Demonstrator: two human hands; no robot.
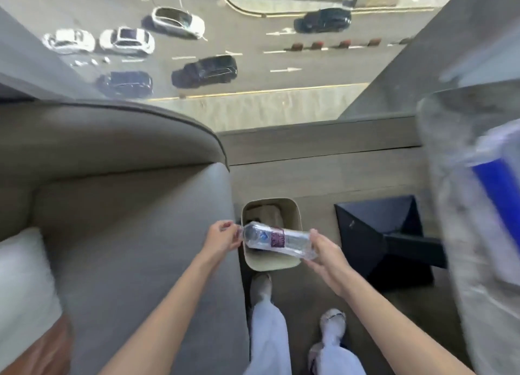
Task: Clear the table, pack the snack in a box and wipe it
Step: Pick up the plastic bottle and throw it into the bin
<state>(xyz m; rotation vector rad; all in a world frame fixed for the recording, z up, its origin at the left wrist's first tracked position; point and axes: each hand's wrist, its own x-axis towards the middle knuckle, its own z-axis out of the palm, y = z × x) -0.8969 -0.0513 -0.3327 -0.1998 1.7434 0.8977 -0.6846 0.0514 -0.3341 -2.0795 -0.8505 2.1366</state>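
Note:
A clear plastic bottle point(277, 241) with a purple label lies sideways in the air above a beige waste bin point(271, 263) on the floor. My left hand point(222, 236) pinches the bottle's left end. At the other end, my right hand point(323, 249) grips the bottle from the right. The bin holds something pale and something dark; I cannot make out what. No table, snack or box is in view.
A grey sofa point(126, 220) fills the left, with a white cushion point(22, 290) on it. A black angular stand point(385, 234) sits right of the bin. A blurred transparent object with a blue band point(484, 206) hangs at the right edge. A window looks down on a street.

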